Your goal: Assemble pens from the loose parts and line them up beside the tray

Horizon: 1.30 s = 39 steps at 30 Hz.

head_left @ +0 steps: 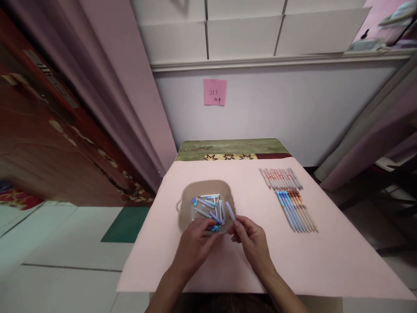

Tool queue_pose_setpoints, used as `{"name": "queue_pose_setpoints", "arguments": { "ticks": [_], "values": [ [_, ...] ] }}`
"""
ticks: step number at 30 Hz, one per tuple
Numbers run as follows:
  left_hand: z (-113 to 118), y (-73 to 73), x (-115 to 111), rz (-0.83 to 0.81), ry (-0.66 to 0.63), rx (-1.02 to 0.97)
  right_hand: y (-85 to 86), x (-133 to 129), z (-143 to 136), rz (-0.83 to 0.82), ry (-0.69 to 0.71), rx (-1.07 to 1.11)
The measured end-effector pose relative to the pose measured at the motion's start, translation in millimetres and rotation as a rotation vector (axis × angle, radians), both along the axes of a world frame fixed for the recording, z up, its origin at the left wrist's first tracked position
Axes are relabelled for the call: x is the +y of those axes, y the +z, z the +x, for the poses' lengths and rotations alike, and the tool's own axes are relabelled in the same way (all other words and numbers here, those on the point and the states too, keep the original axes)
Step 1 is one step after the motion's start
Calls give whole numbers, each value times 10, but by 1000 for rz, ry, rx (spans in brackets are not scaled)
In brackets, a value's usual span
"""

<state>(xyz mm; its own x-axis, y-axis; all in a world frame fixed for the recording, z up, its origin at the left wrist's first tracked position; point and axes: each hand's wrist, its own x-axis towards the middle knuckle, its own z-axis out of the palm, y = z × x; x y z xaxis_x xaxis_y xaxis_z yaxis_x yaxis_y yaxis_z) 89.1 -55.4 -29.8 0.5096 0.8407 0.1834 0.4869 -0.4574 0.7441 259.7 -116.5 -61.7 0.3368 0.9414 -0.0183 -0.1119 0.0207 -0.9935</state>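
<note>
A lavender pen barrel point(230, 211) is pinched between the thumb and fingers of my right hand point(252, 241), over the right rim of a translucent beige plastic basket point(192, 188). My left hand point(197, 241) reaches over the basket's front edge, its thumb and forefinger apart around small blue pen parts point(214, 228). Some of its fingertips are hidden. Inside the basket lie several loose blue and lavender pen barrels point(203, 213), white refills and small blue pieces, jumbled together.
To the right, a row of blue and brown pens point(293, 213) lies side by side, below a row of paler pens point(280, 178). A pink cloth point(260, 265) covers the table, whose green far end point(228, 145) meets the wall. A pink note point(215, 92) is stuck there.
</note>
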Motion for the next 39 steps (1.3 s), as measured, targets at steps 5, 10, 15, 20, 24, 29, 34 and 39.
{"name": "queue_pose_setpoints", "arguments": {
  "ticks": [5,10,15,20,24,29,34,39],
  "values": [
    [92,-127,-127,230,-83,316,39,-33,15,-12,-52,112],
    [139,-178,-278,298,-99,380,42,-84,68,14,-92,58],
    [101,-33,-408,211,-163,341,0,-110,98,23,-148,41],
    [-13,198,-59,221,20,289,21,-134,116,15,-203,24],
    [87,127,382,302,-56,423,50,-152,108,22,-219,20],
    [305,-47,611,281,-248,617,91,-198,111,41,-213,12],
    [327,-18,625,162,-196,703,99,-196,156,42,-232,23],
    [429,-136,637,39,-46,718,71,-153,146,33,-215,34]
  ]
}}
